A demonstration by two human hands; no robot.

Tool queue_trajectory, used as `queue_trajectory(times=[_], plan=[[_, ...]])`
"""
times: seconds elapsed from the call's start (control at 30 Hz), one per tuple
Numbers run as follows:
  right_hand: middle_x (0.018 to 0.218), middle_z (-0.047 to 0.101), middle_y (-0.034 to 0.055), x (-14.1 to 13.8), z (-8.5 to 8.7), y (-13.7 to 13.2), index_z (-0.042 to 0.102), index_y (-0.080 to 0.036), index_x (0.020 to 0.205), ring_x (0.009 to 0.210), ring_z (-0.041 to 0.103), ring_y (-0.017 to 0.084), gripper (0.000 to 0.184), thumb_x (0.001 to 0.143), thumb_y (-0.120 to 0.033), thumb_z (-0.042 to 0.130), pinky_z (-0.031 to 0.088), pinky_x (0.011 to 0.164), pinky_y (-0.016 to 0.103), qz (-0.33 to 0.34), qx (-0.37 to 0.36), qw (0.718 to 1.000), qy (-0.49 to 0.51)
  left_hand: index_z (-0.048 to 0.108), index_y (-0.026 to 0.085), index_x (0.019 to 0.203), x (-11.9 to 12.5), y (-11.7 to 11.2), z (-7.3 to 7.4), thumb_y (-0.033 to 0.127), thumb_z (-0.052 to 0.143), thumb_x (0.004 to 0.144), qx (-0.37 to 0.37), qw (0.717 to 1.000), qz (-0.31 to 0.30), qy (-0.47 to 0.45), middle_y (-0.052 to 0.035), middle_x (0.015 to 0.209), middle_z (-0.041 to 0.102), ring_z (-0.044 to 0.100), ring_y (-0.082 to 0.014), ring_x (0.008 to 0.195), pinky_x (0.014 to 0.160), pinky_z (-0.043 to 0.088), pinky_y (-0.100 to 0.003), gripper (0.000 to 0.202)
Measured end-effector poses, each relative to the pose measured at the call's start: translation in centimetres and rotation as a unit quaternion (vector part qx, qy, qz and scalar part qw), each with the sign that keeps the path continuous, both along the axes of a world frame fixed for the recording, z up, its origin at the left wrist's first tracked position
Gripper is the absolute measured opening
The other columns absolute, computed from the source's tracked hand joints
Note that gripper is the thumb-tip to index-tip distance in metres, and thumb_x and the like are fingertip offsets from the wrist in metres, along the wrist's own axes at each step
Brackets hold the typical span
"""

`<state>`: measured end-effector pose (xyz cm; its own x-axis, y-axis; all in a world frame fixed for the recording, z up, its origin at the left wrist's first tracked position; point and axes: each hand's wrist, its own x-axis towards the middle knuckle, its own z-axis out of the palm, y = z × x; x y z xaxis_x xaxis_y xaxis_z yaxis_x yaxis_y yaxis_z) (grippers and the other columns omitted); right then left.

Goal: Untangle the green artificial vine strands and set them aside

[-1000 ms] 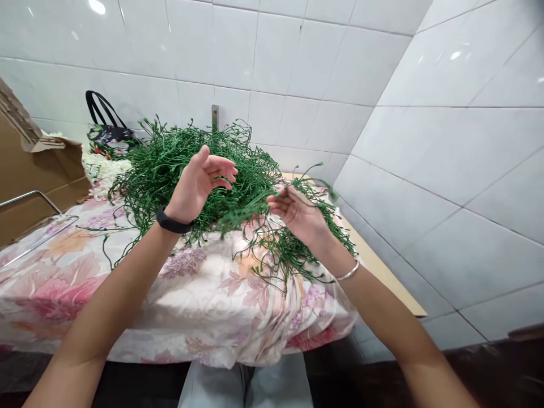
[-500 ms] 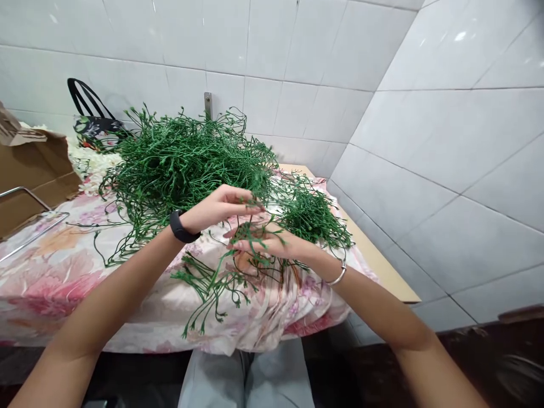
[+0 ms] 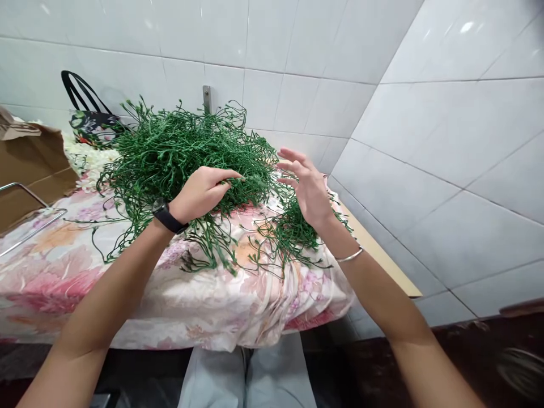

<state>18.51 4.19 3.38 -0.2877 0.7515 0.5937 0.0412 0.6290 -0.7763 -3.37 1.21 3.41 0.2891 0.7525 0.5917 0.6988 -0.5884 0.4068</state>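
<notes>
My left hand (image 3: 206, 192), with a dark watch at its wrist, is closed in front of a big heap of green artificial flower stems (image 3: 182, 147). A small bunch of green stems (image 3: 210, 243) fans down from under its palm, over the cloth; its upper ends are hidden by the hand. The thumb and forefinger point to the right. My right hand (image 3: 308, 190), wearing a bangle, is raised with its fingers apart and nothing in them. Below it, a smaller pile of green stems (image 3: 293, 226) lies on the flowered tablecloth (image 3: 170, 309), partly covered by the hand.
At the left stand a cardboard box (image 3: 34, 170) and a bent metal rod (image 3: 38, 226). White artificial flowers (image 3: 91, 167) and a black floral bag (image 3: 96, 124) sit behind. Tiled walls (image 3: 289, 39) enclose the back and right. A bare board edge (image 3: 382, 255) shows at the right.
My hands, close together before, have moved apart. The right hand has risen and opened, and the stems by it now lie with the smaller pile. The bunch beneath my left hand has shifted upward.
</notes>
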Motion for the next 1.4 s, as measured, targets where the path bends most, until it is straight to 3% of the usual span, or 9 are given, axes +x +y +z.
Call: queue_trajectory(times=[0.1,0.3,0.43,0.57,0.77,0.93,1.1,1.2,1.4], plan=[[0.122,0.051,0.0003,-0.3,-0.1,-0.4,0.054,-0.026,0.108,0.111,0.048,0.014,0.031,0.080,-0.039,0.048,0.044,0.089,0.029,0.024,0.032,0.999,-0.037,0.064,0.019,0.104,0.1,-0.2,-0.2,0.016,0.039,0.075,0.069,0.991,0.033,0.107,-0.0054,0.084,0.066,0.057,-0.0166,0.072,0.063,0.039,-0.026,0.038],[0.095,0.060,0.0011,-0.6,-0.7,-0.5,0.058,-0.022,0.094,0.091,0.057,0.012,0.029,0.069,-0.035,0.064,0.045,0.083,0.027,0.029,0.043,0.994,-0.093,0.061,0.023,0.107,0.3,-0.3,-0.6,0.022,0.041,0.077,0.151,0.955,0.108,0.233,-0.0036,0.074,0.063,0.056,-0.0152,0.063,0.052,0.034,-0.023,0.035],[0.081,0.062,0.0010,-0.6,-0.9,-0.3,0.061,-0.018,0.081,0.080,0.057,0.010,0.018,0.072,-0.034,0.062,0.046,0.078,0.027,0.021,0.045,0.994,-0.094,0.058,0.020,0.108,0.3,-0.4,-0.7,0.033,0.047,0.074,0.159,0.939,0.114,0.284,-0.0048,0.079,0.062,0.057,-0.0169,0.066,0.051,0.032,-0.023,0.038],[0.079,0.062,0.0008,-0.7,-1.0,-0.6,0.062,-0.018,0.080,0.076,0.056,0.010,0.017,0.070,-0.032,0.063,0.046,0.076,0.027,0.035,0.059,0.991,-0.116,0.053,0.017,0.113,0.5,-0.7,-0.6,0.045,0.049,0.073,0.153,0.936,0.091,0.305,-0.0068,0.085,0.060,0.057,-0.0187,0.071,0.051,0.031,-0.024,0.049],[0.073,0.059,-0.0005,-0.9,-1.1,-1.1,0.061,-0.018,0.072,0.071,0.054,0.010,0.016,0.071,-0.034,0.063,0.044,0.070,0.026,0.042,0.100,0.982,-0.157,0.053,0.018,0.113,1.0,-0.8,-0.8,0.063,0.042,0.073,0.173,0.948,0.055,0.262,-0.0059,0.080,0.056,0.053,-0.0156,0.066,0.053,0.031,-0.023,0.061],[0.075,0.060,0.0003,-1.0,-1.2,-1.0,0.063,-0.019,0.075,0.073,0.055,0.010,0.016,0.074,-0.035,0.060,0.044,0.070,0.026,0.042,0.129,0.977,-0.164,0.058,0.020,0.109,1.5,-0.5,-1.4,0.049,0.032,0.086,0.151,0.972,0.011,0.180,-0.0050,0.076,0.056,0.053,-0.0144,0.070,0.061,0.036,-0.023,0.045],[0.080,0.060,0.0011,-0.8,-1.3,-0.6,0.065,-0.021,0.081,0.076,0.055,0.010,0.018,0.082,-0.032,0.050,0.045,0.072,0.027,0.060,0.170,0.967,-0.180,0.066,0.018,0.095,1.8,-0.3,-1.6,0.045,0.045,0.082,0.182,0.981,-0.011,0.074,-0.0059,0.079,0.056,0.051,-0.0142,0.072,0.066,0.040,-0.025,0.036],[0.080,0.056,0.0015,-0.7,-1.2,-0.7,0.065,-0.022,0.080,0.077,0.054,0.011,0.016,0.082,-0.031,0.051,0.045,0.072,0.028,0.017,0.209,0.960,-0.185,0.067,0.018,0.083,1.9,-0.4,-1.4,0.039,0.053,0.078,0.229,0.972,-0.001,0.043,-0.0066,0.087,0.058,0.049,-0.0157,0.079,0.073,0.041,-0.029,0.026],[0.110,0.053,0.0049,-0.7,-1.3,-1.1,0.063,-0.021,0.076,0.108,0.048,0.018,0.011,0.079,-0.025,0.053,0.042,0.089,0.035,-0.016,0.303,0.928,-0.215,0.060,0.018,0.080,2.4,-1.1,-1.3,0.025,0.053,0.074,0.173,0.983,-0.044,0.036,-0.0029,0.085,0.062,0.051,-0.0161,0.085,0.081,0.038,-0.030,0.011]])
